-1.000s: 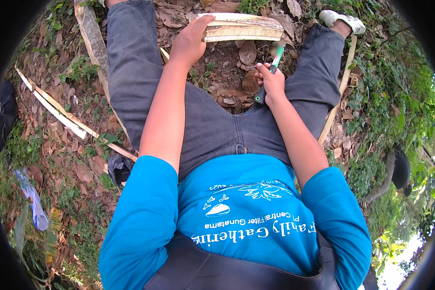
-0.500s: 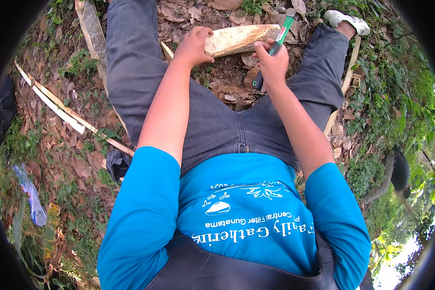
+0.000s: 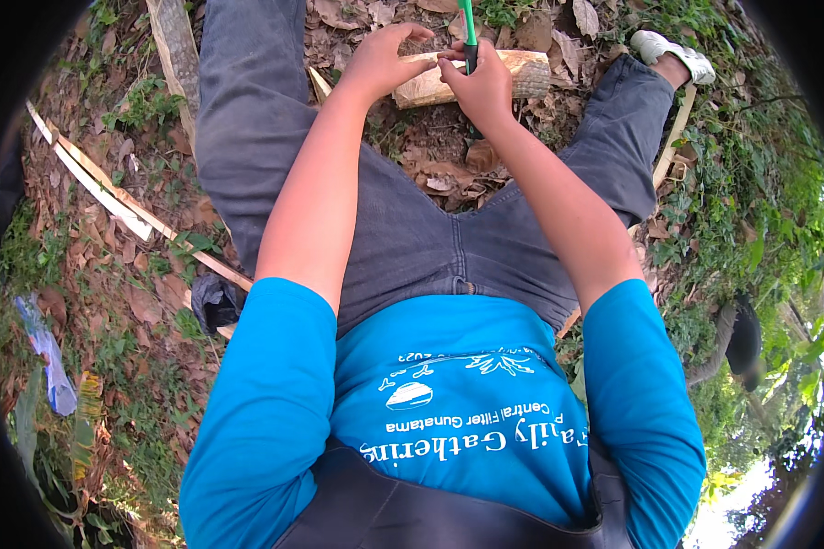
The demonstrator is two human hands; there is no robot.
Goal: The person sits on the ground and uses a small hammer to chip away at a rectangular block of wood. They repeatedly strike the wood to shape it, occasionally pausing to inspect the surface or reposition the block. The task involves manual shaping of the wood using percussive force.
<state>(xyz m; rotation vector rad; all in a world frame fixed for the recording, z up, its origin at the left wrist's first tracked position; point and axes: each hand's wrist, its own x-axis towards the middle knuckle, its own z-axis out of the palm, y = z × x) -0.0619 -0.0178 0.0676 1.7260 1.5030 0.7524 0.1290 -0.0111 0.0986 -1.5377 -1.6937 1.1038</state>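
I sit on ground strewn with dry brown leaves and low green plants. Beyond my left leg lies a bark-covered log. Farther left are pale split wood strips, one end reaching near a crumpled black plastic bag; a clear bluish plastic bag lies lower down. To my right, dense green foliage surrounds a dark rounded object, too unclear to identify.

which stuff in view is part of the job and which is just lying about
Seem part of the job:
green-and-black tool, in the right hand
short wood piece, near the left hand

Probably just lying about:
long wood strips
bluish plastic
black plastic
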